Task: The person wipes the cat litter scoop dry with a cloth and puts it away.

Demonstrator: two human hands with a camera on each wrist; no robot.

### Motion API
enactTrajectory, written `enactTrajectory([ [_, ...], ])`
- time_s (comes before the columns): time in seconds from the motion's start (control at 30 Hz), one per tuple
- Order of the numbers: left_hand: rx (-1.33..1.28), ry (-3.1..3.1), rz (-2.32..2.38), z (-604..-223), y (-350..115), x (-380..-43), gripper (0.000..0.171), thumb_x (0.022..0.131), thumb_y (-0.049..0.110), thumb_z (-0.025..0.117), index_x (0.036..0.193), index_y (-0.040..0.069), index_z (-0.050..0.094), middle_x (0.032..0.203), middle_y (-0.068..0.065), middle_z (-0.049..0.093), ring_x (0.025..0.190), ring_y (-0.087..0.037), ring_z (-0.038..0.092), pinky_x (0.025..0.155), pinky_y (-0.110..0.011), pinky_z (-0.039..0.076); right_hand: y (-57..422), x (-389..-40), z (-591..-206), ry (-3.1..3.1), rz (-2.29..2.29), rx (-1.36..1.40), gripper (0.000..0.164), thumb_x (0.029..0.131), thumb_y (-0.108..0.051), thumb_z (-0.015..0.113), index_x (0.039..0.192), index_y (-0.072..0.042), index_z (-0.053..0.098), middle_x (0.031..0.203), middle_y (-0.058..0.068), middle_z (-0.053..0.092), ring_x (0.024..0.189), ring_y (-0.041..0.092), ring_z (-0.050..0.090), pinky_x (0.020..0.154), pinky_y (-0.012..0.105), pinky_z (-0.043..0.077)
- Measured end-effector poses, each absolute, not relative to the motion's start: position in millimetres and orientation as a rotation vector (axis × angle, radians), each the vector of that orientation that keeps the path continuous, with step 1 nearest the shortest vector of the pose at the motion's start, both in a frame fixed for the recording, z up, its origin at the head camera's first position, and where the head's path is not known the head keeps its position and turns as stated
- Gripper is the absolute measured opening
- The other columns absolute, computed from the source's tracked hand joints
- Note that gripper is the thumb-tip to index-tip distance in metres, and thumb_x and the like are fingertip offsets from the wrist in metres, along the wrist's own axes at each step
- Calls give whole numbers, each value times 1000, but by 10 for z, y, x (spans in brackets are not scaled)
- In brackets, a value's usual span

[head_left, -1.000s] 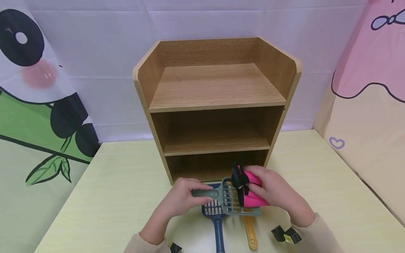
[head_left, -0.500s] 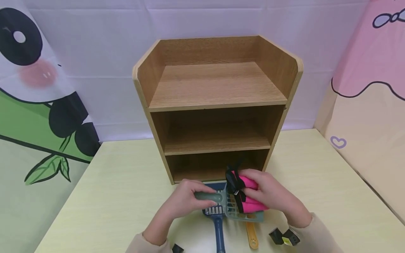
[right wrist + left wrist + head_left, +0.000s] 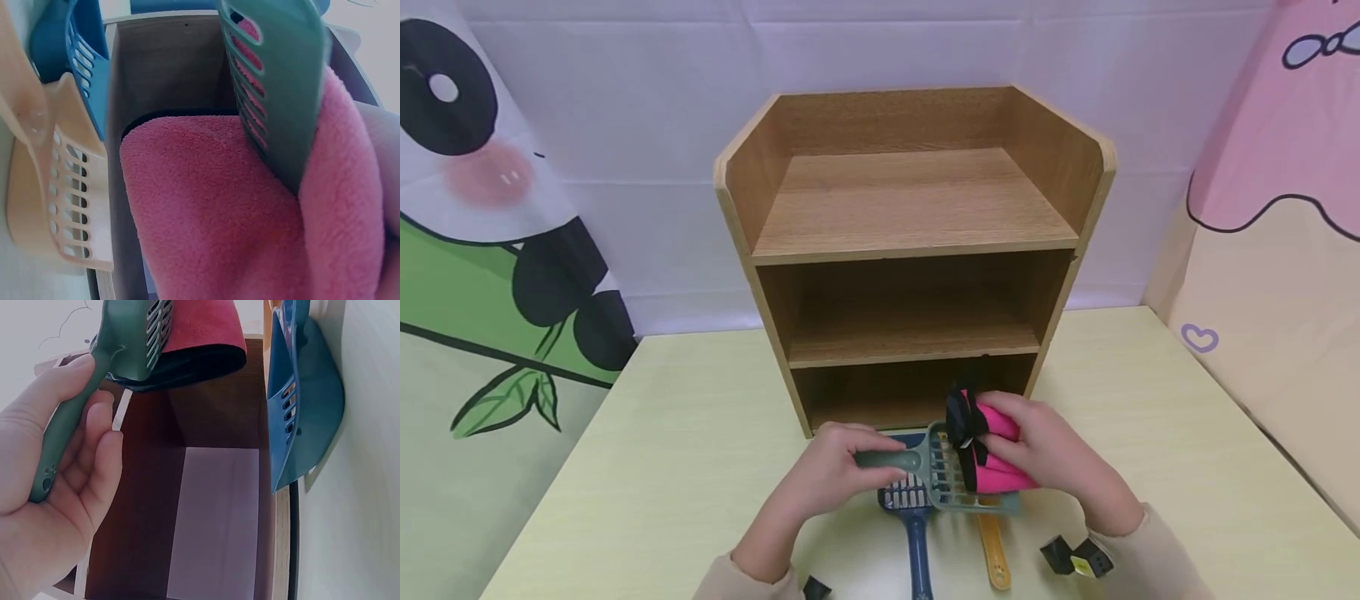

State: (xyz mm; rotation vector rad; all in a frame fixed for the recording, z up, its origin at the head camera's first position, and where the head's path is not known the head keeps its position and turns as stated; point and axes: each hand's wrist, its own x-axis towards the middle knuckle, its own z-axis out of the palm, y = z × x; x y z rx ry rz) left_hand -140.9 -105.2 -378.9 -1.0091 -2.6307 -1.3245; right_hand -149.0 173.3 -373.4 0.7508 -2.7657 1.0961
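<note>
Gripping a grey-green slotted plastic scoop (image 3: 923,464) by the handle in left hand (image 3: 845,467), with slotted head (image 3: 284,75) reaching toward right hand (image 3: 1037,437); grasping a pink plush cloth with black lining (image 3: 206,194) in the right, bunched to either side of that head. Could twist the handle in the left grip by pressing off-centre, or snag pile in the slots by dragging hard. Could then drop the scoop onto a dark-blue slotted plastic scoop (image 3: 917,527) and yellow-orange slotted plastic scoop (image 3: 992,550), lying below between both hands.
</note>
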Motion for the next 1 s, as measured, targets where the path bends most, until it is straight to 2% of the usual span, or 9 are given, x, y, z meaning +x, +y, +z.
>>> enactTrajectory([
  [0.23, -1044, -2516, -1289, -3792, -1104, -1425, 25, 77, 18, 78, 98, 5, 74, 87, -4, 73, 69, -2, 58, 55, -18, 49, 1786, -1492, -3708, -2718, 1205, 643, 36, 83, -10, 69, 117, -16, 59, 84, 0, 60, 73, 15, 53, 58, 24, 47],
  [0.4, -1016, -2496, -1272, -3754, -1132, -1410, 24, 77, 18, 78, 98, 6, 74, 87, -4, 73, 72, -3, 61, 58, -18, 51, 1787, -1472, -3699, -2698, 1339, 489, 40, 84, -12, 69, 121, -13, 55, 87, 5, 58, 76, 18, 54, 59, 26, 49],
  [0.67, -959, -2392, -1270, -3741, -1122, -1412, 25, 74, 12, 80, 97, 5, 74, 82, -4, 72, 64, -2, 57, 53, -19, 51, 1685, -1423, -3662, -2576, 1766, 131, 47, 90, -21, 63, 131, -10, 44, 114, 14, 57, 92, 25, 59, 70, 29, 54],
  [0.83, -874, -2340, -1271, -3774, -1077, -1419, 24, 73, 12, 80, 96, 5, 75, 79, -3, 72, 62, -1, 51, 49, -18, 47, 1634, -1394, -3614, -2444, 2147, -62, 53, 96, -30, 55, 141, -14, 32, 131, 14, 47, 102, 20, 58, 77, 29, 55],
  [1.0, -816, -2303, -1255, -3778, -1047, -1411, 24, 73, 12, 81, 95, 5, 75, 78, -4, 72, 61, -1, 51, 47, -18, 46, 1568, -1371, -3606, -2257, 2408, -190, 53, 98, -34, 49, 143, -18, 28, 135, 10, 44, 105, 14, 55, 82, 26, 52],
])
